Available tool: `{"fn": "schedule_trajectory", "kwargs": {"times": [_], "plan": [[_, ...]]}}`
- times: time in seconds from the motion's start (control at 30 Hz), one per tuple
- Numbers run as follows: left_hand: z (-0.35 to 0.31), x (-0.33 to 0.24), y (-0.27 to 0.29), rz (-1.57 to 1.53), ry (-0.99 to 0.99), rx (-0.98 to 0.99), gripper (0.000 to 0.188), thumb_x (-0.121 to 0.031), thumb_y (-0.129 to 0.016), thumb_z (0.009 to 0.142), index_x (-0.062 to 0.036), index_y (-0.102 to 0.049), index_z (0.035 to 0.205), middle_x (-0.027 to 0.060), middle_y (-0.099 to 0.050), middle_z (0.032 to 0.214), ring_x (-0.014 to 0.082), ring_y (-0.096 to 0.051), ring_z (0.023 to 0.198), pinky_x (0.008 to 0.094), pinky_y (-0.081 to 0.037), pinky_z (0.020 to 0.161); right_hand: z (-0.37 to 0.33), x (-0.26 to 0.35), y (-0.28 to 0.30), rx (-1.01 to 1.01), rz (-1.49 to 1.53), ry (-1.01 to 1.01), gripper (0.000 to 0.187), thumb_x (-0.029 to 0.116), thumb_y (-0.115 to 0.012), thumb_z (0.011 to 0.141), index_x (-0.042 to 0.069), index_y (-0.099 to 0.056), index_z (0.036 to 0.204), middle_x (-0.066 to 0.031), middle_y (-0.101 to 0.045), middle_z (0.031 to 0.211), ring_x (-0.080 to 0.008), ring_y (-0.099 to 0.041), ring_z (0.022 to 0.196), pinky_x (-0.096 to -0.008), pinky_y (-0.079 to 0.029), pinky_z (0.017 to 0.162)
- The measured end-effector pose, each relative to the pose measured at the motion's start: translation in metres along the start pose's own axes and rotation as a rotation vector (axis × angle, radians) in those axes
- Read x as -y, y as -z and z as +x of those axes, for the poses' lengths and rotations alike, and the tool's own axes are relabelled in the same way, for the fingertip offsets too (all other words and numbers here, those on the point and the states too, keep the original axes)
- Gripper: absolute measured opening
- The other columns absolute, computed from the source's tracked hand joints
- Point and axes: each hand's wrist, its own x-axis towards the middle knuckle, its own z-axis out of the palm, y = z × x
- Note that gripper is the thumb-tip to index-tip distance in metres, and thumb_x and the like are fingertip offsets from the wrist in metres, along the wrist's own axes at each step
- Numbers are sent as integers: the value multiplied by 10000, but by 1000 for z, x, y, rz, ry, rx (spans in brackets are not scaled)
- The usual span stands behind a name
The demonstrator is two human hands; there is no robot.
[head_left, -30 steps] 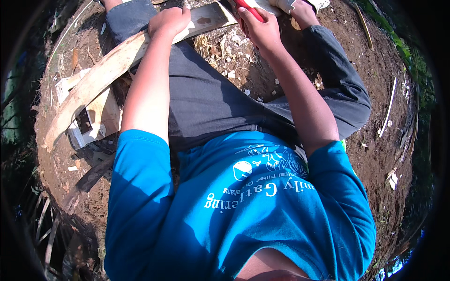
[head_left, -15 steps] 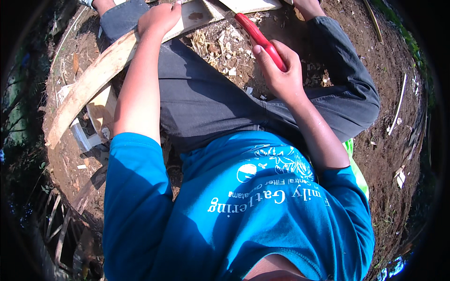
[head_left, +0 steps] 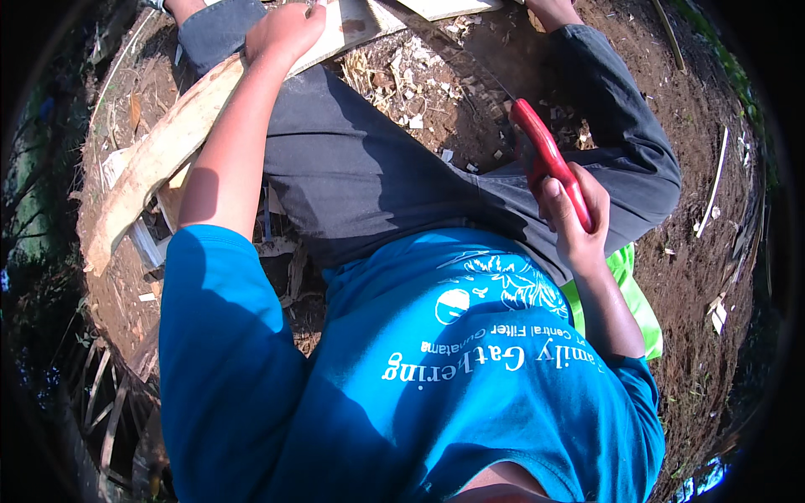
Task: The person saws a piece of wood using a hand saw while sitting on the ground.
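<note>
My right hand (head_left: 577,205) is wrapped round the red handle of a handsaw (head_left: 549,151), above my bent right leg. Its long thin blade slants up and left to a wooden plank (head_left: 163,155) at the top of the view, where it crosses the wood near the upper edge. My left hand (head_left: 285,35) is closed on this plank, left of the blade, with the arm stretched out straight. The plank runs from lower left to upper right, over my left leg. Its far edge and the blade's tip are cut off by the picture's border.
Wood chips (head_left: 417,121) litter the brown soil between my legs. Beside my left arm, more wood pieces (head_left: 149,243) lie under the plank. A bright green cloth-like thing (head_left: 625,289) is by my right hip. Thin sticks (head_left: 713,184) lie on the ground at right.
My right hand has drawn the handsaw back, down and to the right, so more of its blade shows. My left hand has stayed on the plank.
</note>
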Motion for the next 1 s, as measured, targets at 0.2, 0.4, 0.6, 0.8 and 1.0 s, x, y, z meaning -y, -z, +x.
{"fn": "schedule_trajectory", "kwargs": {"times": [0.2, 0.4, 0.6, 0.8, 1.0], "plan": [[-13, -22, 13, -25, 2, -61, 475, -518, -507, 954, -112, -751, 1000, 174, -744, 1067, 385, -700, 1033, 515, -535, 877, 110, -8, -65, 7, -37, 44, 357, 348, -694, 983, -7, -714, 955, -6, -590, 707, -71, -520, 641, -289, -426, 592], [-25, -27, 27, -63, 72, -5, 549, -560, -444, 991, -105, -751, 1005, 171, -745, 1082, 391, -696, 1044, 536, -526, 886, 149, 4, -87, -116, -38, 184, 388, 393, -697, 1000, 5, -716, 1006, 1, -613, 700, -55, -561, 624, -235, -426, 566], [-25, -26, 19, -47, 42, -105, 519, -565, -500, 954, -122, -751, 1056, 184, -743, 1097, 384, -697, 1077, 507, -540, 906, 116, -35, -85, 0, -4, 151, 426, 425, -714, 967, 29, -613, 846, -25, -559, 671, -109, -545, 633, -320, -464, 607], [-33, -29, 25, -99, 137, -203, 548, -602, -541, 932, -130, -742, 1123, 186, -743, 1117, 379, -698, 1086, 498, -540, 925, 103, -70, -80, 34, -187, 183, 376, 414, -706, 978, 44, -644, 949, -78, -604, 795, -187, -582, 828, -360, -473, 725], [-16, -22, 5, -64, 74, -263, 408, -470, -493, 960, -176, -724, 1124, 144, -739, 1163, 379, -679, 1128, 492, -528, 941, 110, -132, -76, 398, -512, 250, 367, 388, -648, 1022, 21, -633, 1003, -95, -620, 849, -283, -600, 820, -424, -484, 772]]}}
